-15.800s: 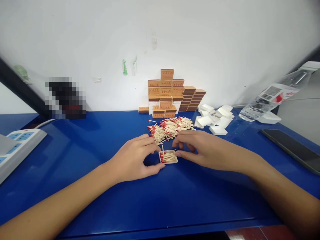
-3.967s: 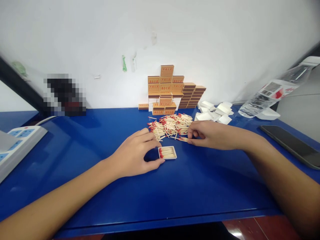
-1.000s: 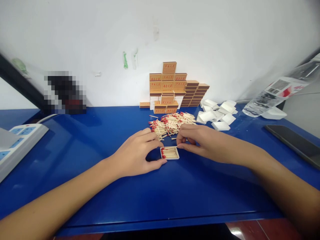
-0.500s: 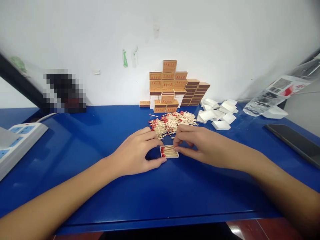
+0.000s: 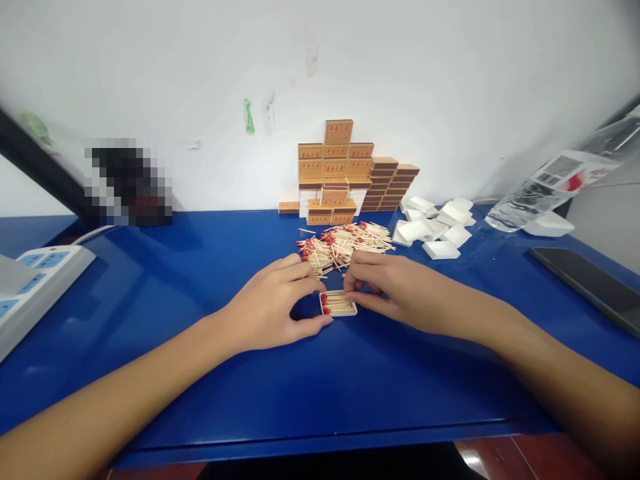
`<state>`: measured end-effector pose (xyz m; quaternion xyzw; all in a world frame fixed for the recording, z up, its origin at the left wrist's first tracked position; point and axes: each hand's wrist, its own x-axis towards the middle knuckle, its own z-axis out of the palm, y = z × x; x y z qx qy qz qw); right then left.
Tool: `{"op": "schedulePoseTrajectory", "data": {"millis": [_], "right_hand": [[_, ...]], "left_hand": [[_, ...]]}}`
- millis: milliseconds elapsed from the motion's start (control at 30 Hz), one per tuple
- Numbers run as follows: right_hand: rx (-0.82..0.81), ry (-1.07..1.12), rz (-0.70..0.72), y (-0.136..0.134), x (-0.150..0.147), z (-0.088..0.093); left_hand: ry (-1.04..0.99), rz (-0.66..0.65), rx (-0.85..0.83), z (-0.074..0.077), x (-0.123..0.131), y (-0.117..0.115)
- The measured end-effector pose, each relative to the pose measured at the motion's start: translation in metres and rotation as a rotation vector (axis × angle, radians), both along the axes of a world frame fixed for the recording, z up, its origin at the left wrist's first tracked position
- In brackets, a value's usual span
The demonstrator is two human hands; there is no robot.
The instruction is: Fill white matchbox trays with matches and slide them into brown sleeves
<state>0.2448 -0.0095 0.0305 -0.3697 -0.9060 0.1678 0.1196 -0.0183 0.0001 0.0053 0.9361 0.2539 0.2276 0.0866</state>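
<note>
A small white matchbox tray [image 5: 354, 312] lies on the blue table with a row of red-headed matches [image 5: 336, 303] in it, their heads to the left. My left hand [image 5: 280, 303] holds the tray's left end between thumb and forefinger. Over the tray's right end, my right hand [image 5: 387, 287] has its thumb and fingers pinched together, the tips at the matches; whatever is between them is hidden. Just behind both hands spreads a heap of loose matches [image 5: 345, 241], heads mostly to the left.
Stacked orange matchboxes [image 5: 335, 167] stand against the wall. White empty trays [image 5: 433, 227] are piled right of the heap. Farther right are a plastic bottle [image 5: 530, 190] and a black phone [image 5: 590, 283]. A white power strip [image 5: 55, 280] lies at left.
My right fingertips have shifted slightly left over the matches in the tray. My left hand keeps its hold on the tray.
</note>
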Motion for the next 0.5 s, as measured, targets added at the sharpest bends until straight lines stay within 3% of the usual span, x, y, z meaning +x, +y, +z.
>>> {"op": "schedulePoseTrajectory", "data": {"millis": [300, 500], "right_hand": [[0.193, 0.019, -0.118, 0.014, 0.021, 0.008], [-0.021, -0.163, -0.200, 0.028, 0.043, 0.001]], "left_hand": [[-0.084, -0.016, 0.009, 0.001, 0.001, -0.001], [-0.037, -0.001, -0.008, 0.000, 0.001, 0.000]]}}
